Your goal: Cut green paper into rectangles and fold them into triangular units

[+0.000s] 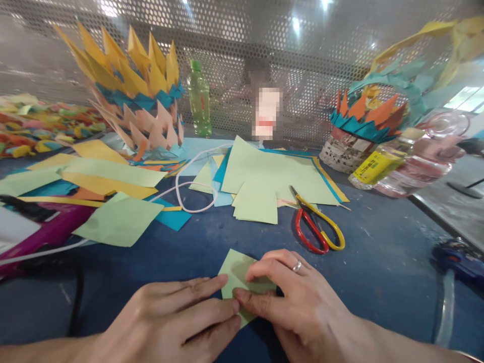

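A small light green paper sheet [235, 266] lies on the dark blue table in front of me, its upper corner pointing away. My left hand [181, 312] reaches in from the left; its fingertips press on the sheet's left and lower part, with thumb and index close together at the paper. From the right, my right hand [298, 302], with a ring on one finger, grips the same sheet between thumb and bent fingers. Their tips nearly meet at the middle of the paper. Part of the sheet is hidden under both hands.
Scissors [315, 222] with red and yellow handles lie beyond my right hand. Behind are stacked green sheets [276, 171], a green bottle [199, 101] and folded-paper crowns [139, 85]. A purple glue gun [56, 229] lies left, a yellow-labelled bottle [378, 164] right, and a dark blue tool [459, 262] right.
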Motion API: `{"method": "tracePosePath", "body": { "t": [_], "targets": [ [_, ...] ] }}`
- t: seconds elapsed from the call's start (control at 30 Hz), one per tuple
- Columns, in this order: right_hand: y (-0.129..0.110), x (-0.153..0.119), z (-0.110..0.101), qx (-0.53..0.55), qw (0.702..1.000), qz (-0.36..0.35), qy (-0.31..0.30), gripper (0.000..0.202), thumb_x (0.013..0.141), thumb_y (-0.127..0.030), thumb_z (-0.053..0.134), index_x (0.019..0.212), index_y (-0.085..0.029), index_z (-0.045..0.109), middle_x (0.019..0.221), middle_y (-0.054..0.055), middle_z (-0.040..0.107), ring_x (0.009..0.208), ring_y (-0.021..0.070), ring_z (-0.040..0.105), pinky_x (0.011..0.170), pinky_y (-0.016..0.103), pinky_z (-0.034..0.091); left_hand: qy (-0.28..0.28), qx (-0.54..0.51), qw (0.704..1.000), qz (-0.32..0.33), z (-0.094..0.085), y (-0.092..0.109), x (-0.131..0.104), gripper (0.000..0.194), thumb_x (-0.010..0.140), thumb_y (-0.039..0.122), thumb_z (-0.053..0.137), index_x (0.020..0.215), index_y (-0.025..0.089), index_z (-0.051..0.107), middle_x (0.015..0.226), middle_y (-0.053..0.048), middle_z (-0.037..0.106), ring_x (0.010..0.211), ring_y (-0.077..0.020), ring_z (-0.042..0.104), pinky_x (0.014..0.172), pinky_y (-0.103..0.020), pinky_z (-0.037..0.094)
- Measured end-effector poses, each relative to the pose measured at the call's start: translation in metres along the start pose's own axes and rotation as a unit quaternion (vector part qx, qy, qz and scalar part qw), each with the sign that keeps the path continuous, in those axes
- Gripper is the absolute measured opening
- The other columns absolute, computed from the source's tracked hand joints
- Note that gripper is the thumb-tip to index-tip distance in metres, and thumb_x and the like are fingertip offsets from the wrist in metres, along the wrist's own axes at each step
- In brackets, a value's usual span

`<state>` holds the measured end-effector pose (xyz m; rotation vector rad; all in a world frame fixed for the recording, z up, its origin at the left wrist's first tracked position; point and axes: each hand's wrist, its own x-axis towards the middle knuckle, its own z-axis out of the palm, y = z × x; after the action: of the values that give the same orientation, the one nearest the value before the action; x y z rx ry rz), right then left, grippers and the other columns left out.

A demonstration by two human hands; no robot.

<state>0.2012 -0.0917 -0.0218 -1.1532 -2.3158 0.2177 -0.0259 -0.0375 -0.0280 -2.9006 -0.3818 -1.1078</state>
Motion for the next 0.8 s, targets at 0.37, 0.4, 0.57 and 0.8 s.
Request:
{"method": "tracePosePath", "body": {
  "t": [0.37, 0.4, 0.57, 0.8],
  "targets": [
    [-0.002, 0.000, -0.002, 0.009, 1.000, 0.003, -0.004, 0.025, 0.091, -0.015, 0.053, 0.107, -0.023, 0.071, 0.107, 0.006, 0.066, 0.096, 0.0211, 0.056, 0.080, 0.036, 0.049, -0.035, 0.039, 0.999, -0.011, -0.006, 0.000, 0.002, 0.024, 0.088, 0.027, 0.048, 0.083, 0.018, 0.070, 0.078, -0.004, 0.070, 0.066, -0.0183, 0.069, 0.063, -0.024, 0.060],
    [-0.002, 0.000, -0.002, 0.008, 1.000, 0.001, -0.005, 0.024, 0.091, -0.016, 0.053, 0.107, -0.023, 0.071, 0.107, 0.007, 0.066, 0.096, 0.0211, 0.056, 0.080, 0.036, 0.049, -0.030, 0.054, 0.998, -0.009, -0.006, 0.000, 0.001, 0.023, 0.087, 0.029, 0.050, 0.083, 0.019, 0.070, 0.079, -0.004, 0.071, 0.068, -0.0196, 0.070, 0.066, -0.025, 0.060],
    [-0.002, 0.000, -0.001, 0.007, 1.000, 0.000, -0.007, 0.023, 0.091, -0.016, 0.055, 0.107, -0.023, 0.070, 0.106, 0.007, 0.066, 0.096, 0.0211, 0.056, 0.080, 0.036, 0.049, -0.021, 0.103, 0.994, -0.005, -0.005, 0.001, -0.002, 0.024, 0.085, 0.037, 0.058, 0.090, 0.018, 0.072, 0.091, -0.006, 0.074, 0.076, -0.0219, 0.072, 0.084, -0.030, 0.061],
    [-0.002, 0.000, -0.003, -0.001, 1.000, 0.008, -0.014, 0.023, 0.089, -0.018, 0.059, 0.108, -0.025, 0.070, 0.108, 0.006, 0.066, 0.097, 0.0207, 0.056, 0.081, 0.035, 0.049, -0.020, 0.107, 0.986, 0.125, -0.003, 0.001, -0.023, 0.024, 0.093, 0.023, 0.051, 0.096, 0.018, 0.074, 0.106, -0.001, 0.075, 0.104, -0.0168, 0.068, 0.108, -0.031, 0.047]
  ]
}}
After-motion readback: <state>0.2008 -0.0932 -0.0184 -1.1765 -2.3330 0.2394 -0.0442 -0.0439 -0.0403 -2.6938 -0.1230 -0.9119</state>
